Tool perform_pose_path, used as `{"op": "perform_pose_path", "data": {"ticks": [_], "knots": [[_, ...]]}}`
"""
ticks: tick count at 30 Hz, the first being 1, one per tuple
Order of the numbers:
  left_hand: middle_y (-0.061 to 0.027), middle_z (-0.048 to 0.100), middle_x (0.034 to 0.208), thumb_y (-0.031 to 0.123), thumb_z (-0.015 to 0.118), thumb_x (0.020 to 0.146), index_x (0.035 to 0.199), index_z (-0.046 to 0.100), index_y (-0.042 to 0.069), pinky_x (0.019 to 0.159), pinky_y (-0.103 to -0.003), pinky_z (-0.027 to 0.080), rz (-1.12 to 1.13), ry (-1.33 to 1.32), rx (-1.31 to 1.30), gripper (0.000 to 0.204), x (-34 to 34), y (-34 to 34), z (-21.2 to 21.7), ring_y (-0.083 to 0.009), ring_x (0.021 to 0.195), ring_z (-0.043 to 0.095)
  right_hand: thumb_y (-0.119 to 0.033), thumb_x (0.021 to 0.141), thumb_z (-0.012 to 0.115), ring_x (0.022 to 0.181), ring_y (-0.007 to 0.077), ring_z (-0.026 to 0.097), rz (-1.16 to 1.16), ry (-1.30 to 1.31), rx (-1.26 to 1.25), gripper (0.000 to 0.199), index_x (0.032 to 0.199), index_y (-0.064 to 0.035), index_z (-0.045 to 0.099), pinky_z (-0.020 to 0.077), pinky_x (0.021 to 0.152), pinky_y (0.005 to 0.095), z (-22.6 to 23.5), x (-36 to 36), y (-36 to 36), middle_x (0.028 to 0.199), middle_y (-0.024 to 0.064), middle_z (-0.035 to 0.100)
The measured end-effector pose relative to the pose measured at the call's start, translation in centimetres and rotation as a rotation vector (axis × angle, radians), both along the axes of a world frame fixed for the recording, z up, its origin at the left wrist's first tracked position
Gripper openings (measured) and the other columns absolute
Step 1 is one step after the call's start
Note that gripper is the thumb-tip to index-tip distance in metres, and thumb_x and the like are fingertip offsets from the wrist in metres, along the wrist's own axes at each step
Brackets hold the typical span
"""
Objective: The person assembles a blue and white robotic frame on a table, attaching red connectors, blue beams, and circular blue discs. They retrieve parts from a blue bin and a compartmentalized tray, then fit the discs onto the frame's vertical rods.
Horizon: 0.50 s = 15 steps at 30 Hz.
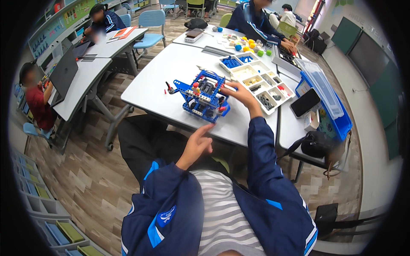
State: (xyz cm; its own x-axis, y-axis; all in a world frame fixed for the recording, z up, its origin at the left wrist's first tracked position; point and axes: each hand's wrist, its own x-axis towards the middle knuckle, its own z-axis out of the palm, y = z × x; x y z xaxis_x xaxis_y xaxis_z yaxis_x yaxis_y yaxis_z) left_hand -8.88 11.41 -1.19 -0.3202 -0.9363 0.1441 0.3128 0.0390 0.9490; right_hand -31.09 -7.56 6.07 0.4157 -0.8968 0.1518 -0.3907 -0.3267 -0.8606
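Fingers of right hand closed on blue brick model, steadying it at centre frame; left hand loosely open below, empty, beside table edge.

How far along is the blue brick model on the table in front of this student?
Mostly built: the blue brick model stands on the white table as a framed body with red and grey parts fitted. In hand: the right hand touches its upper right side; the left hand hovers below the table edge, holding nothing. Left: loose pieces remain in the sorting tray.
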Motion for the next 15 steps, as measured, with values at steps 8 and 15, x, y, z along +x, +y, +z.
{"op": "perform_pose_path", "data": {"ticks": [8, 15], "knots": [[-0.0127, 0.066, 0.121, 0.012, 0.057, 0.1, 0.154, 0.031, 0.003, 0.076, -0.024, 0.05, -0.097, -0.123, 0.002, 0.061, -1.0, -2.4, 1.1, -0.0124, 0.073, 0.067, -0.022, 0.088, 0.075, 0.103, 0.0145, 0.064, -0.187, -0.429, -0.079, 0.038, 0.119, -0.0012, 0.069, 0.0481, 0.091, 0.029, -2.3, 1.6, -2.2, 0.113, 0.0091, 0.069], [-0.0121, 0.064, 0.131, 0.01, 0.055, 0.101, 0.14, 0.053, -0.001, 0.077, -0.025, 0.053, 0.02, -0.177, 0.013, 0.041, 4.2, -1.6, 1.4, -0.0138, 0.074, 0.069, -0.038, 0.105, 0.048, 0.123, 0.0216, 0.058, -0.398, -0.572, -0.264, 0.051, 0.125, 0.0055, 0.064, 0.0383, 0.109, 0.0327, -0.4, -0.8, -1.0, 0.125, 0.0155, 0.067]]}}
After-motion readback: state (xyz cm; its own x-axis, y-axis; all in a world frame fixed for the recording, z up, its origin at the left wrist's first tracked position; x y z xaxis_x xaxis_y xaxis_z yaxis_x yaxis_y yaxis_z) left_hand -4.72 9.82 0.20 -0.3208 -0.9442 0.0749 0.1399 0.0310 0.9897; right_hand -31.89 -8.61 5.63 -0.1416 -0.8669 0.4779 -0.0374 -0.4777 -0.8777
